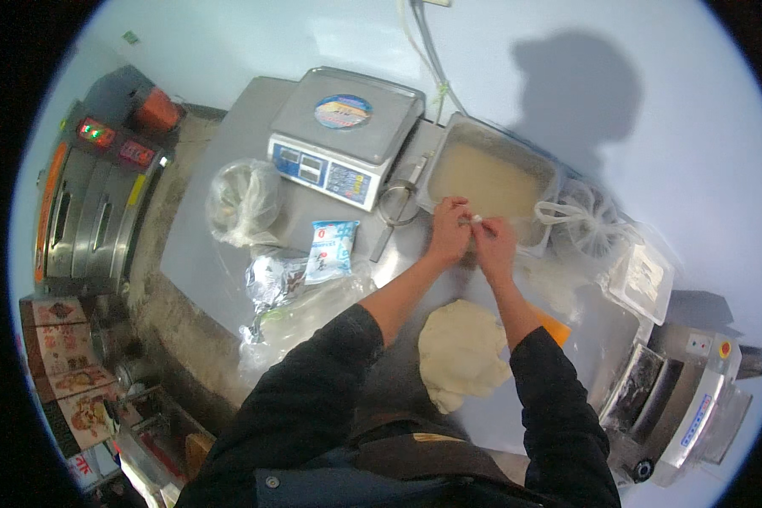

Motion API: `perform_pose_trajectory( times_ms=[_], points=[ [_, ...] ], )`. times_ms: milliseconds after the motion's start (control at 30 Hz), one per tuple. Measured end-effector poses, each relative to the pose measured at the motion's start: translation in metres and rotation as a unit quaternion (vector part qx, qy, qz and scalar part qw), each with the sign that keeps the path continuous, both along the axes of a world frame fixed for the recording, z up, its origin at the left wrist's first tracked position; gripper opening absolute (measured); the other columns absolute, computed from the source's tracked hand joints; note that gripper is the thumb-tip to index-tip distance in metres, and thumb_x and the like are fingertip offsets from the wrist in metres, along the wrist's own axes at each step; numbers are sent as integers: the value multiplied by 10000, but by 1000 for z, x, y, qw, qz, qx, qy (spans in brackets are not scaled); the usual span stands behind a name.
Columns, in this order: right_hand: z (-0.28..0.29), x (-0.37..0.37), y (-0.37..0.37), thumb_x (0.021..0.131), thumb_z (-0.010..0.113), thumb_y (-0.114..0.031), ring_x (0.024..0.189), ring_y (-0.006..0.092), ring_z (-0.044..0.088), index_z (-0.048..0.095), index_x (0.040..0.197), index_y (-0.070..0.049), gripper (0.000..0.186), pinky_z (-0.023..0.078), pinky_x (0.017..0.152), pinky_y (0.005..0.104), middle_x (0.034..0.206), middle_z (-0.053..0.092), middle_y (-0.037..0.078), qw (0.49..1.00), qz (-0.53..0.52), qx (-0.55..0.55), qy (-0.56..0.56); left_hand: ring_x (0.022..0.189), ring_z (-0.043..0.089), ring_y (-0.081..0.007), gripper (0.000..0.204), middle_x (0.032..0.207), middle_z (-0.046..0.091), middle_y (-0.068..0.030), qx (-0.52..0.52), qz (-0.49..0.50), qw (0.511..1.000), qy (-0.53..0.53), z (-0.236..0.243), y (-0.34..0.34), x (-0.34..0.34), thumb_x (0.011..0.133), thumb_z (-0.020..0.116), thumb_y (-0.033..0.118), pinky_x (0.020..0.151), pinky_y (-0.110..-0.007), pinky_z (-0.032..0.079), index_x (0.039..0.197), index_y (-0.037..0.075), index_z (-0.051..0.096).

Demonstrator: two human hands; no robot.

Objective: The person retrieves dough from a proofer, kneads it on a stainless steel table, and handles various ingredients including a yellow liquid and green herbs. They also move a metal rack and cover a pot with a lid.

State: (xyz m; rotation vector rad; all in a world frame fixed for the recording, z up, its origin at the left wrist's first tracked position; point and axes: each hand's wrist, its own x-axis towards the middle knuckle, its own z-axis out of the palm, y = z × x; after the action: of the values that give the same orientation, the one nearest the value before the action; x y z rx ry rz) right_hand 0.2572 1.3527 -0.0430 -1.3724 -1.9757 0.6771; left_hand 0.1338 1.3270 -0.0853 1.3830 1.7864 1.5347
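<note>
The small white piece (477, 219) sits right at the fingertips, between the left hand (450, 230) and the right hand (494, 243), above the near side of the metal tub (529, 235). The fingers of both hands are drawn in and pinched almost fully closed on it, the 2 sets of fingertips nearly meeting, with the right ones looking a little nearer to it. Its long axis, if it has 1, cannot be told: so little shows that its shape, and whether it is soft or stiff, stay unclear. The tub stands by the back edge of the bench (196, 269), near the wall, and holds something pale and tan, liquid or powder, I cannot tell which. Left of the tub lies a round sieve (398, 206), then the scale (347, 118) on the same back edge. To the tub's right is a knotted clear bag (584, 224), its contents hard to make out. Toward the bench's near edge, well apart from the fingers, lies a flat sheet of dough (461, 354), its right side against or under the right forearm in this view; that arm also covers part of an orange card (554, 328). The person's body hides the middle of the near edge.
</note>
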Motion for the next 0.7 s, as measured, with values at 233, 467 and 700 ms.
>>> perform_pose_trajectory(
  times_ms=[233,467,700],
  points=[
    [31,1,7,868,713,-211,935,383,602,727,920,-14,204,473,840,483,949,652,160,995,36,4,-95,1142,541,-381,225,1171,605,-163,8,-35,999,36,20,-8,-2,766,665,13,998,-474,430,984,44,617],
    [20,22,3,808,733,-82,951,354,622,678,974,-52,178,493,832,471,1004,646,128,981,108,130,-94,1038,591,-362,243,1038,630,-147,-24,-59,984,167,35,-16,-21,786,653,-1,862,-456,512,1019,65,631],
    [24,35,5,808,639,-26,1004,391,604,676,1054,-37,249,485,872,462,1024,641,158,988,-54,120,-76,988,621,-388,232,989,625,-149,-11,59,970,237,19,-23,-67,813,648,54,802,-467,531,1044,81,649]
  ],
)
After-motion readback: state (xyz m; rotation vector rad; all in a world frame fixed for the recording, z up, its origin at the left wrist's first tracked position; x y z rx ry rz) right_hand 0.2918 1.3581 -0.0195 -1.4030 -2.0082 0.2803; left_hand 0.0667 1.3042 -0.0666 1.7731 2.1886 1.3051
